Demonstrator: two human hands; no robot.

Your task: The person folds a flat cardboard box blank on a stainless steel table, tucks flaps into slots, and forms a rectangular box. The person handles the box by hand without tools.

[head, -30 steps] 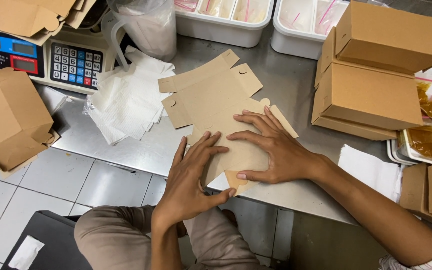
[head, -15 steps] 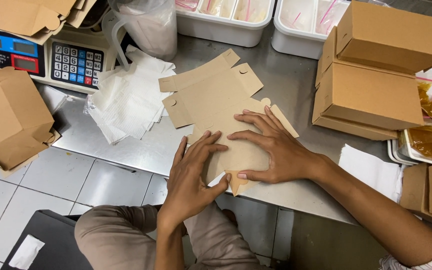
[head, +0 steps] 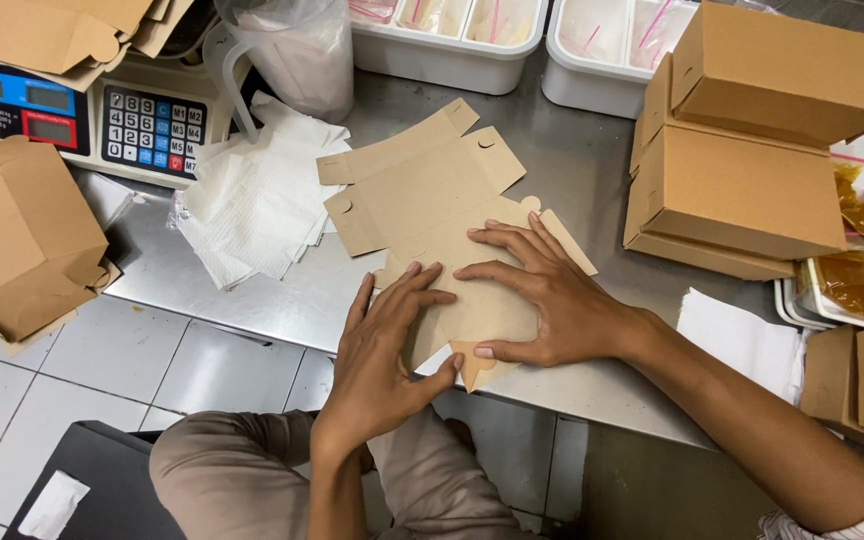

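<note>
A flat brown cardboard box blank [head: 422, 195] lies unfolded on the steel table [head: 592, 165], its near flap over the table's front edge. My right hand [head: 542, 295] lies flat on the blank's near part with fingers spread, pressing it down. My left hand [head: 387, 350] comes from below at the table edge; its fingers rest on the blank and its thumb hooks under the small flap [head: 477, 365] at the edge.
A pile of white paper sheets [head: 257, 200] lies left of the blank. Behind it stand a weighing scale [head: 142, 125] and a plastic jug [head: 292, 50]. Folded brown boxes [head: 752, 130] stack at right; white tubs [head: 452, 45] at the back; another box [head: 17, 235] at left.
My left hand's thumb has shifted slightly along the blank's near flap. My right hand stays pressed in the same place.
</note>
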